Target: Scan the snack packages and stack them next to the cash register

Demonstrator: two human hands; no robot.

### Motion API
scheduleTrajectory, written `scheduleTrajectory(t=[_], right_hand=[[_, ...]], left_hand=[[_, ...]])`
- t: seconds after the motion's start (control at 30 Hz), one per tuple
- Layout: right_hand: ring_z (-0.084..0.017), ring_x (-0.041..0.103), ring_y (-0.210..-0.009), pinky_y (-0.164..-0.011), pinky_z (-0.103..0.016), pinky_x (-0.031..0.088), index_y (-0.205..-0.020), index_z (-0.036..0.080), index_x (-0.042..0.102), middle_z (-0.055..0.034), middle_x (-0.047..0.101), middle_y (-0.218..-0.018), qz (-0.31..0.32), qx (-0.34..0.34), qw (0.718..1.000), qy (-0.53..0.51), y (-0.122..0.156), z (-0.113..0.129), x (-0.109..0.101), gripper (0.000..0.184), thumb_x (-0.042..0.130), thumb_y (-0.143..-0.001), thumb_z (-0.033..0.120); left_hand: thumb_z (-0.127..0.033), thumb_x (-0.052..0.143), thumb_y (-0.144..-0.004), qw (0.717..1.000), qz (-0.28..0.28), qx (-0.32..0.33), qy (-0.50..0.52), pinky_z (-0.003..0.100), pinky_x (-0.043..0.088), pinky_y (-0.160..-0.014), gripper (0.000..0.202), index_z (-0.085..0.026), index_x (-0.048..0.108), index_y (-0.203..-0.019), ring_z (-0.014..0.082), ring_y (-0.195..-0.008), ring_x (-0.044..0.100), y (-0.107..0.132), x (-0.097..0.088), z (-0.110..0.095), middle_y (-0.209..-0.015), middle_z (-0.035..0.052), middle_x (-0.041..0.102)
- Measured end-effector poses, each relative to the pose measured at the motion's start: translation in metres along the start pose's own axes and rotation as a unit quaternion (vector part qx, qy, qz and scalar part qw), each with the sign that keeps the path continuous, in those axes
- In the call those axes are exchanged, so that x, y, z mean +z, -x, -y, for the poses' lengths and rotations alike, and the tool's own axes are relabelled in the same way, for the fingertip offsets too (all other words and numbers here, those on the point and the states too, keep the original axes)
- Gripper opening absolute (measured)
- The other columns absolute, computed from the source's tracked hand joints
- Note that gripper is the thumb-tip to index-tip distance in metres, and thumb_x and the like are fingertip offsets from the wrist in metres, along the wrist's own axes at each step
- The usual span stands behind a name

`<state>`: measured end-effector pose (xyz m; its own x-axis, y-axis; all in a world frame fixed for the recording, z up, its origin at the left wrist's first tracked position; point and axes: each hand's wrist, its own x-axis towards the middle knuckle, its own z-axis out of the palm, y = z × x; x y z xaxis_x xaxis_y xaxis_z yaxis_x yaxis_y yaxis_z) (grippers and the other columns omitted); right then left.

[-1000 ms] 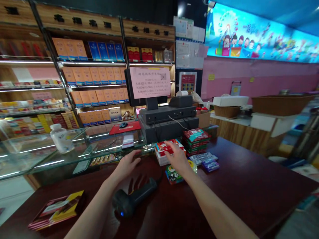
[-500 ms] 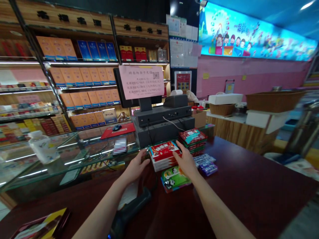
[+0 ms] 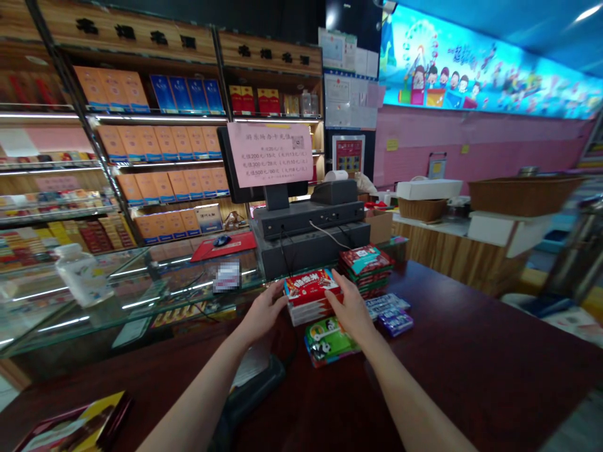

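Red box stack point(image 3: 311, 298): lying flat on the bench point(image 3: 475, 351) in front of the till point(image 3: 308, 232), the top box red with white lettering too small to read from here, paler box edges beneath it.

Left hand point(image 3: 262, 312): open, fingers curved against the stack's left side.

Right hand point(image 3: 347, 309): fingers spread against the stack's right side.

Grip: both hands cup the stack from either side, loosely by the look of it; from here I cannot tell if they are holding it or only touching it.

Beside the stack: a green panda pack point(image 3: 330, 342) just in front, blue packets point(image 3: 389, 314) to the right, a pile of red-and-green packs point(image 3: 366, 270) behind, and a dark barcode scanner point(image 3: 252, 392) on the bench below the left forearm.

Writing: a pink notice point(image 3: 269, 155) on the till's screen point(image 3: 223, 163) lists top-up amounts of 200, 300 and 500 yuan in Chinese. A wooden signboard point(image 3: 146, 37) repeats 名烟名酒 in black. A card point(image 3: 227, 277) on the glass case point(image 3: 117, 295) is blurred out.

Behind: shelves point(image 3: 151, 157) of orange and blue boxes, a banner point(image 3: 485, 69) with a Ferris wheel and cartoon children.
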<state>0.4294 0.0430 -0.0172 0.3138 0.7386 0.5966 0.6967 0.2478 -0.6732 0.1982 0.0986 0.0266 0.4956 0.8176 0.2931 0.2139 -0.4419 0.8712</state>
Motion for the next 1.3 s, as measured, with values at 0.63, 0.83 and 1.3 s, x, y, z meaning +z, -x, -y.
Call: scheduleTrajectory(t=[0.63, 0.83, 1.3], right_hand=[[-0.026, 0.070, -0.110, -0.096, -0.043, 0.056, -0.141, 0.022, 0.056, -0.0110, 0.070, -0.128, 0.117, 0.027, 0.969, -0.216, 0.031, 0.083, 0.051, 0.062, 0.060, -0.079, 0.020], [-0.025, 0.073, -0.101, -0.087, -0.041, 0.061, -0.137, 0.025, 0.060, -0.0079, 0.075, -0.116, 0.131, 0.033, 0.962, -0.236, 0.044, 0.105, 0.078, 0.063, 0.059, -0.074, 0.016], [-0.020, 0.072, -0.099, -0.084, -0.035, 0.061, -0.131, 0.024, 0.061, -0.0072, 0.071, -0.121, 0.184, 0.004, 0.934, -0.305, 0.063, 0.102, 0.105, 0.054, 0.058, -0.078, 0.016]], left_hand=[[-0.043, 0.076, -0.070, 0.984, -0.146, -0.040, 0.089, 0.049, 0.052, -0.105, 0.065, -0.016, 0.055, -0.124, 0.0280, -0.114, 0.068, 0.087, -0.085, 0.009, -0.132, 0.0145, 0.067], [-0.043, 0.074, -0.072, 0.978, -0.197, -0.034, 0.053, 0.047, 0.050, -0.107, 0.063, -0.016, 0.055, -0.126, 0.0283, -0.124, 0.063, 0.116, -0.105, 0.024, -0.134, 0.0151, 0.066], [-0.045, 0.052, -0.092, 0.968, -0.245, -0.029, -0.049, 0.038, 0.049, -0.108, 0.047, -0.025, 0.050, -0.135, 0.0222, -0.128, 0.060, 0.162, -0.103, 0.049, -0.139, 0.0069, 0.063]])
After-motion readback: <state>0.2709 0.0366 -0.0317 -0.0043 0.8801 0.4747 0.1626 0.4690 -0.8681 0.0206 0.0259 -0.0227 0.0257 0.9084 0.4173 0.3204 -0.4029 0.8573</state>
